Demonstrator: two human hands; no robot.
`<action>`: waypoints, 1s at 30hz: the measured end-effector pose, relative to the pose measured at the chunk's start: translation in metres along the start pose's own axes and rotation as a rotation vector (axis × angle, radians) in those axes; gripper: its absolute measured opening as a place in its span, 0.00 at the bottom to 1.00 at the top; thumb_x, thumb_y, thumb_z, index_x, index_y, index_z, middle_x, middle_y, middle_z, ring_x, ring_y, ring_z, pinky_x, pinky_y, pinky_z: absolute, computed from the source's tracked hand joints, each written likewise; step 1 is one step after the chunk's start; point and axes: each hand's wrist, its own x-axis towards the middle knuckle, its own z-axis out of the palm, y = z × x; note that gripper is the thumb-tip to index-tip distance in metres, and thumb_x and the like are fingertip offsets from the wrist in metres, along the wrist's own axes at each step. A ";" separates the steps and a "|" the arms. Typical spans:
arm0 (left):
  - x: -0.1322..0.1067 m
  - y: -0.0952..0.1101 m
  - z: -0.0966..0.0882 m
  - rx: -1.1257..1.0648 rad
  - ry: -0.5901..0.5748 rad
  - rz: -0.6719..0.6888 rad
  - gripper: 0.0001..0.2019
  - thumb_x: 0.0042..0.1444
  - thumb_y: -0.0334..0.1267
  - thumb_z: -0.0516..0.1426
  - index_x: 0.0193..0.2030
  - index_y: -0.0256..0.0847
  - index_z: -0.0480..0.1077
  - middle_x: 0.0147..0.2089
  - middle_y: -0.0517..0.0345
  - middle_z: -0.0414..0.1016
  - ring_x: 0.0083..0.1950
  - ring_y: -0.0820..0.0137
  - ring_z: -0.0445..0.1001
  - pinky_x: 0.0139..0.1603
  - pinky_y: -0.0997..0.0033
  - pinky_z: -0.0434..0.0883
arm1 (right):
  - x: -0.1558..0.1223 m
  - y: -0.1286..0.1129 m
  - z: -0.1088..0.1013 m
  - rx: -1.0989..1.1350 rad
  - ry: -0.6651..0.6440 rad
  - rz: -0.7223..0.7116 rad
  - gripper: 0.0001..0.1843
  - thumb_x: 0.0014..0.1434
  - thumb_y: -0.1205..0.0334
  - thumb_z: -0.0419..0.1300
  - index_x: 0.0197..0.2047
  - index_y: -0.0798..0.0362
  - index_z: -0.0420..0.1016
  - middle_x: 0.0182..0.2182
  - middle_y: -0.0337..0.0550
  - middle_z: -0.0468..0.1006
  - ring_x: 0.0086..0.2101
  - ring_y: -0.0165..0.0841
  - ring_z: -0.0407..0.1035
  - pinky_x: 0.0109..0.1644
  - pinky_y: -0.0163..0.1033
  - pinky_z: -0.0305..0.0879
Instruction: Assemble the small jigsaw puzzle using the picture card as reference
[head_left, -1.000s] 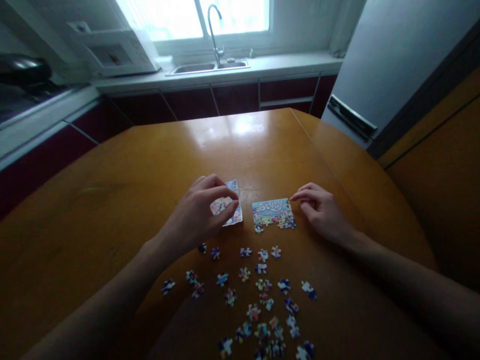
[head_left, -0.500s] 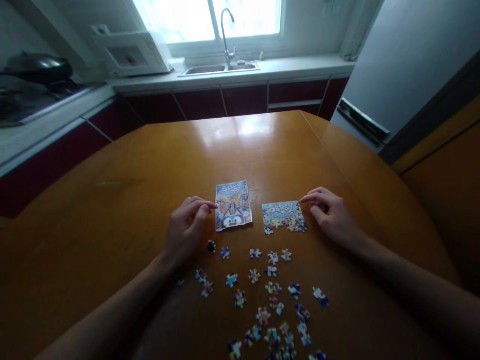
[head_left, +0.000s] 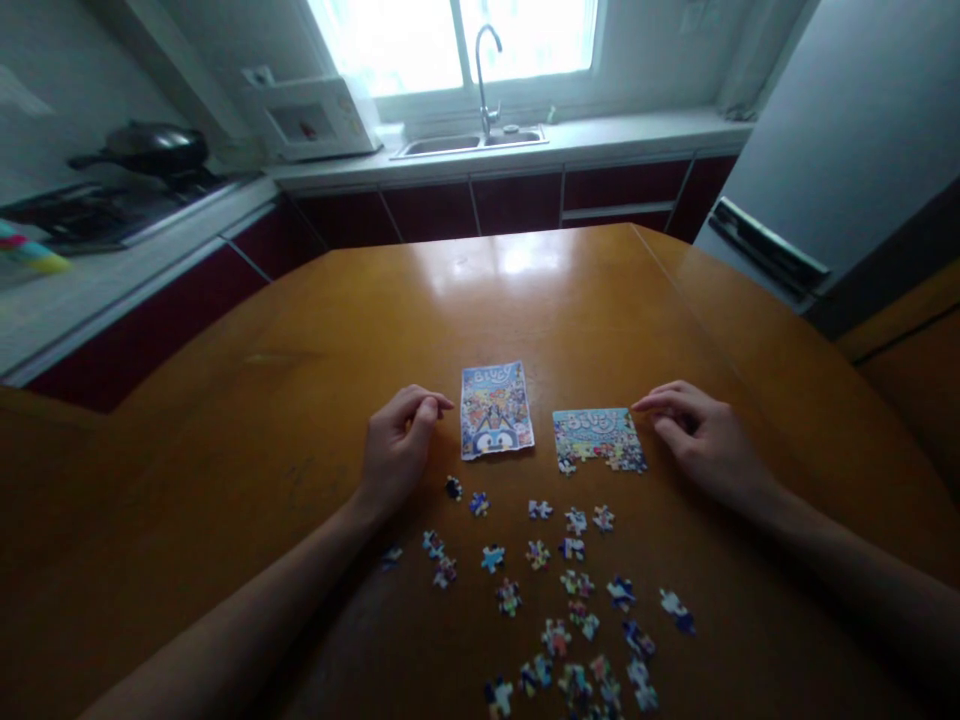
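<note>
My left hand (head_left: 401, 440) rests on the table, fingers curled and thumb pressed against the index finger, with nothing visible in it. A narrow gap parts its fingertip from the left edge of a printed reference picture (head_left: 496, 410) with a ragged bottom edge. To the right lies a partly joined jigsaw puzzle (head_left: 598, 432), its top rows linked and its lower edge uneven. The index fingertip of my right hand (head_left: 701, 435) is at the puzzle's top right corner; its thumb stands apart from that finger. Several loose puzzle pieces (head_left: 537, 554) are scattered nearer to me.
The wooden table (head_left: 337, 330) has a rounded far edge. Behind it are a counter with a sink (head_left: 442, 146), a microwave (head_left: 311, 118) and a fridge (head_left: 847, 140). A lidded pan (head_left: 154, 150) stands on the stove at the left.
My view has turned a little left, so everything sits further right in the picture. My left fingertip has drawn slightly away from the reference picture's edge. My right hand stays at the puzzle corner.
</note>
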 end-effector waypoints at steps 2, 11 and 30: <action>0.000 0.002 0.000 -0.006 -0.003 0.004 0.14 0.63 0.39 0.52 0.31 0.40 0.75 0.31 0.59 0.72 0.36 0.68 0.71 0.39 0.68 0.67 | 0.000 -0.001 0.000 -0.007 -0.001 0.002 0.11 0.59 0.67 0.56 0.37 0.50 0.80 0.40 0.45 0.76 0.37 0.36 0.70 0.36 0.42 0.65; -0.001 -0.001 0.000 -0.028 -0.017 0.003 0.13 0.64 0.39 0.52 0.32 0.40 0.75 0.32 0.58 0.73 0.36 0.68 0.71 0.40 0.68 0.66 | 0.001 0.001 -0.001 -0.024 -0.003 0.006 0.10 0.59 0.65 0.56 0.37 0.50 0.80 0.40 0.46 0.77 0.39 0.38 0.71 0.38 0.43 0.67; 0.000 -0.002 0.000 0.009 -0.028 -0.013 0.13 0.63 0.41 0.52 0.32 0.42 0.75 0.32 0.59 0.73 0.36 0.67 0.72 0.40 0.66 0.67 | 0.003 0.002 -0.001 0.002 0.007 -0.001 0.10 0.59 0.66 0.56 0.36 0.50 0.81 0.39 0.46 0.77 0.35 0.35 0.70 0.35 0.42 0.65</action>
